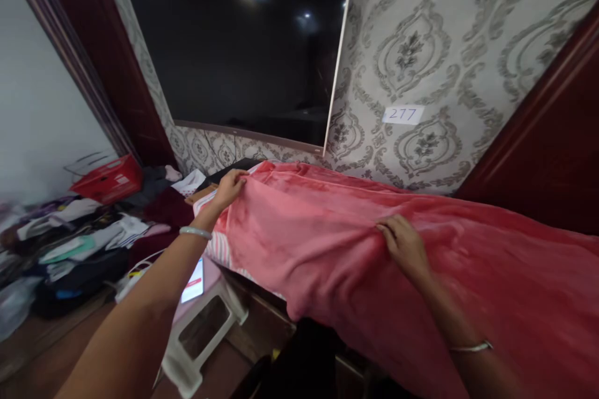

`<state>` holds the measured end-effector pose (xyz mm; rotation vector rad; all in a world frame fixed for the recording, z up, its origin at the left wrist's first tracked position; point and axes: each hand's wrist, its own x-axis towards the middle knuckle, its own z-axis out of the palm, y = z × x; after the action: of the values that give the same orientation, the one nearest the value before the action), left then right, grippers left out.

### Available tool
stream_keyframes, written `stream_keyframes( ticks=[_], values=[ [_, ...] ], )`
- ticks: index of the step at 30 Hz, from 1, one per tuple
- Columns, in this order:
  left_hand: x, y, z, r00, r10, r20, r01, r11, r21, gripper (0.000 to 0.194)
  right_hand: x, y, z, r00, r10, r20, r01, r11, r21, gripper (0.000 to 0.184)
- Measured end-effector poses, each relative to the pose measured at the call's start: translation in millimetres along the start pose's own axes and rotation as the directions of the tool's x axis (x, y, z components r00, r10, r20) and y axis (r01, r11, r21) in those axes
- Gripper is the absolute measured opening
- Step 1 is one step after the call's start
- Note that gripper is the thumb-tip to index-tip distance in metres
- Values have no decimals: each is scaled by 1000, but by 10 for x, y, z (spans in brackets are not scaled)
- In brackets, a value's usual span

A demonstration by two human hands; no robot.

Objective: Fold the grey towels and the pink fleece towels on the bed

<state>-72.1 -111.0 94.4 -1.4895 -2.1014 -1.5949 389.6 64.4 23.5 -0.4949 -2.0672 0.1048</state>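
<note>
A large pink-red plush blanket (327,218) lies spread over a low surface along the wall and drapes down toward me. My left hand (230,188) pinches its far left edge, with the arm stretched out. Farther right, my right hand (403,243) grips a fold in the blanket's middle, drawing creases toward it. Under the blanket's left end shows a striped white and pink cloth (219,250). Both hands are closed on the blanket; the parts of it inside the fingers are hidden.
A stool (206,318) stands below on the left, bearing a lit phone (193,280). Piled clothes (88,243) and a red bag (110,179) lie farther left. Behind the blanket, a television (248,50) and a paper label (403,114) are on the patterned wall.
</note>
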Motion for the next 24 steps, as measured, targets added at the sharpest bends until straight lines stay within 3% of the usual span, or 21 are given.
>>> stream_keyframes(
  ticks=[5, 9, 13, 20, 24],
  values=[
    [84, 223, 2, 997, 71, -13, -69, 994, 89, 10, 111, 8, -365, 1000, -5, -20, 4, 999, -37, 31],
    [139, 429, -22, 974, 225, -39, -213, 956, 202, 9, 253, 2, -667, 998, -23, -59, 17, 995, -96, 34],
    [180, 691, -87, 949, 301, -91, -267, 924, 273, 4, 442, -31, -980, 993, 35, -110, -55, 982, -179, 33],
    [213, 1113, -134, 918, 312, -244, -307, 950, 57, 16, 714, -128, -1416, 979, 32, -201, -93, 950, -298, 21],
    [233, 1336, -81, 891, 304, -338, -345, 936, -67, 27, 747, -157, -1549, 959, 80, -273, -192, 891, -412, 21]
  ],
)
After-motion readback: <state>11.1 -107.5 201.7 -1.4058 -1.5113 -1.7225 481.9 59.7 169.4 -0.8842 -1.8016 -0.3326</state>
